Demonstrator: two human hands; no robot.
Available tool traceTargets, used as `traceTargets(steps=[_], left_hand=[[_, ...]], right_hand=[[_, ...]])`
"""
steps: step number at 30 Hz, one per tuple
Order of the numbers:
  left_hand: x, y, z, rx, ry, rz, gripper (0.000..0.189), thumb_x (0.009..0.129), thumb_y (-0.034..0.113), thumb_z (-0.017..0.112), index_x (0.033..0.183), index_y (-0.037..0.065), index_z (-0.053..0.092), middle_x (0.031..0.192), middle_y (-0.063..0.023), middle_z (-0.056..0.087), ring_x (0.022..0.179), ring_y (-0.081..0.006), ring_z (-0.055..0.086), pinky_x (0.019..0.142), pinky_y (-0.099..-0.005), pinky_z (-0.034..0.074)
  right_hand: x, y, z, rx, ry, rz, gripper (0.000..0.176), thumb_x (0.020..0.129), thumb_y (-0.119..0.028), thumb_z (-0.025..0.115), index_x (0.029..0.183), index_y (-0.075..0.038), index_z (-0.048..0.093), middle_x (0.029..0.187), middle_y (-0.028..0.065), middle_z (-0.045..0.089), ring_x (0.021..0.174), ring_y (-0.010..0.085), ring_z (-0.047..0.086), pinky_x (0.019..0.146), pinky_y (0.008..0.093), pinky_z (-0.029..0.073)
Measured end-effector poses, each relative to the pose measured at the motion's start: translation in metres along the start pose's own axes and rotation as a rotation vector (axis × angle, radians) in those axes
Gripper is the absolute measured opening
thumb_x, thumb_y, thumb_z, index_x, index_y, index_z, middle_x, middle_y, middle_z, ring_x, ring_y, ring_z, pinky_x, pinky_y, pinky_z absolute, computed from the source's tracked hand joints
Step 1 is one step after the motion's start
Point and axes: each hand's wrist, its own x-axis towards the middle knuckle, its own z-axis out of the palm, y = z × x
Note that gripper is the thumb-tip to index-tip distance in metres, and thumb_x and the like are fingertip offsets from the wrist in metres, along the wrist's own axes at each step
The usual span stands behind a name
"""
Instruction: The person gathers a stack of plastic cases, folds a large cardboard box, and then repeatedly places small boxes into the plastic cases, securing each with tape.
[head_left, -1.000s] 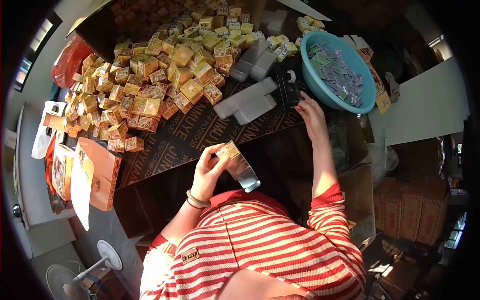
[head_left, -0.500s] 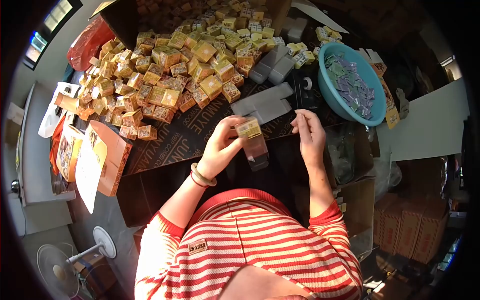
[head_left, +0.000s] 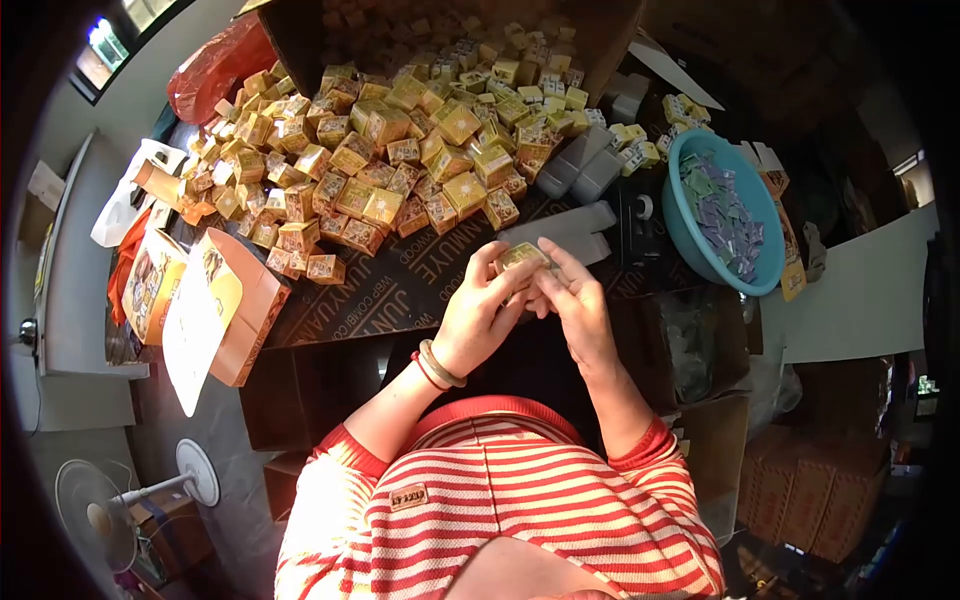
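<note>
My left hand is closed on a small yellow box above the table's front edge. Against the right side of the same box is my right hand, its fingers bent round it. The fingers cover most of the box, and any clear packaging between them cannot be made out. Just beyond the hands lie clear plastic cases on the dark printed board. A large heap of small yellow and orange boxes spreads behind and to the left.
A blue basin with green and purple packets stands at the right. An open orange carton is at the left edge. Beside the basin sits a black tape dispenser. Cardboard boxes stand below right, a white fan below left.
My right hand has moved left and now meets my left hand at the yellow box. The clear case that hung below the box no longer shows. The whole view has shifted slightly.
</note>
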Motion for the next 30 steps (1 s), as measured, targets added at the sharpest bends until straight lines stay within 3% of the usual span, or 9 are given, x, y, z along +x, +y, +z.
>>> traceTargets(steps=[7,13,15,18,19,21,23,26,30], left_hand=[[0.002,-0.018,-0.012,-0.103,0.109,-0.112,0.044,0.091,-0.003,0.07,0.134,0.006,0.062,0.141,-0.0199,0.046,0.118,-0.0317,0.063,0.094,-0.0359,0.057],[0.015,-0.024,-0.051,-0.179,0.256,-0.173,0.045,0.094,-0.004,0.068,0.137,0.006,0.06,0.142,-0.0123,0.046,0.122,-0.0214,0.059,0.091,-0.0287,0.057],[0.012,-0.036,-0.06,-0.33,0.319,-0.199,0.045,0.095,-0.004,0.068,0.138,0.004,0.058,0.142,-0.0107,0.048,0.124,-0.0192,0.057,0.096,-0.0292,0.055],[0.002,-0.046,-0.076,-0.612,0.249,-0.377,0.045,0.098,-0.005,0.064,0.142,0.005,0.054,0.142,-0.007,0.05,0.127,-0.0174,0.056,0.104,-0.0332,0.051],[-0.001,-0.039,-0.082,-0.876,0.216,-0.534,0.042,0.101,-0.003,0.061,0.142,0.004,0.053,0.14,-0.0054,0.052,0.128,-0.0168,0.056,0.102,-0.0329,0.052],[-0.011,-0.039,-0.086,-0.997,0.152,-0.664,0.044,0.101,-0.002,0.06,0.144,0.003,0.052,0.141,-0.0066,0.055,0.127,-0.0182,0.059,0.1,-0.0345,0.054],[-0.014,-0.034,-0.088,-1.074,0.116,-0.697,0.044,0.102,0.001,0.06,0.145,0.002,0.052,0.138,-0.01,0.06,0.125,-0.0207,0.061,0.101,-0.036,0.056],[-0.025,-0.041,-0.084,-1.061,0.123,-0.803,0.041,0.103,0.004,0.06,0.143,0.002,0.054,0.138,-0.0104,0.062,0.123,-0.021,0.063,0.099,-0.0377,0.058],[-0.038,-0.049,-0.085,-0.969,0.161,-0.896,0.032,0.103,0.004,0.062,0.134,0.001,0.061,0.139,-0.0098,0.061,0.125,-0.0169,0.058,0.106,-0.0321,0.048]], right_hand=[[0.034,0.002,0.015,-0.123,-0.085,0.032,0.05,0.104,-0.012,0.063,0.149,0.004,0.049,0.084,0.0048,0.069,0.058,0.0054,0.055,0.056,0.021,0.046],[0.068,-0.035,0.035,-0.653,-0.415,0.087,0.059,0.105,-0.026,0.062,0.156,-0.003,0.043,0.067,0.0012,0.064,0.055,0.0062,0.057,0.051,0.0242,0.043],[0.095,-0.049,0.028,-0.659,-0.448,0.187,0.048,0.104,-0.029,0.064,0.145,-0.004,0.058,0.07,0.0003,0.065,0.058,0.0082,0.06,0.054,0.0248,0.044],[0.185,-0.056,-0.009,-0.846,-0.113,-0.086,0.034,0.102,-0.026,0.068,0.124,-0.001,0.068,0.089,0.0046,0.071,0.076,0.0092,0.065,0.064,0.0275,0.052],[0.226,-0.045,-0.031,-0.872,0.045,-0.442,0.028,0.099,-0.024,0.07,0.116,-0.001,0.07,0.087,0.0085,0.072,0.077,0.0175,0.067,0.07,0.0318,0.054],[0.295,-0.056,-0.064,-1.091,0.21,-0.494,0.035,0.096,-0.015,0.07,0.128,-0.004,0.06,0.122,0.017,0.063,0.102,0.0286,0.066,0.09,0.0393,0.054],[0.374,-0.05,-0.102,-1.413,0.248,-0.887,0.039,0.095,-0.009,0.065,0.134,-0.007,0.056,0.132,0.0201,0.057,0.114,0.0383,0.061,0.098,0.0472,0.051],[0.445,-0.065,-0.112,-1.835,0.128,-0.743,0.045,0.094,-0.003,0.06,0.139,-0.008,0.053,0.136,0.0223,0.057,0.122,0.0445,0.057,0.101,0.0525,0.05],[0.51,-0.071,-0.109,-1.872,0.022,-0.283,0.069,0.091,0.0,0.06,0.156,-0.017,0.041,0.141,0.0232,0.058,0.128,0.043,0.057,0.102,0.0485,0.051]])
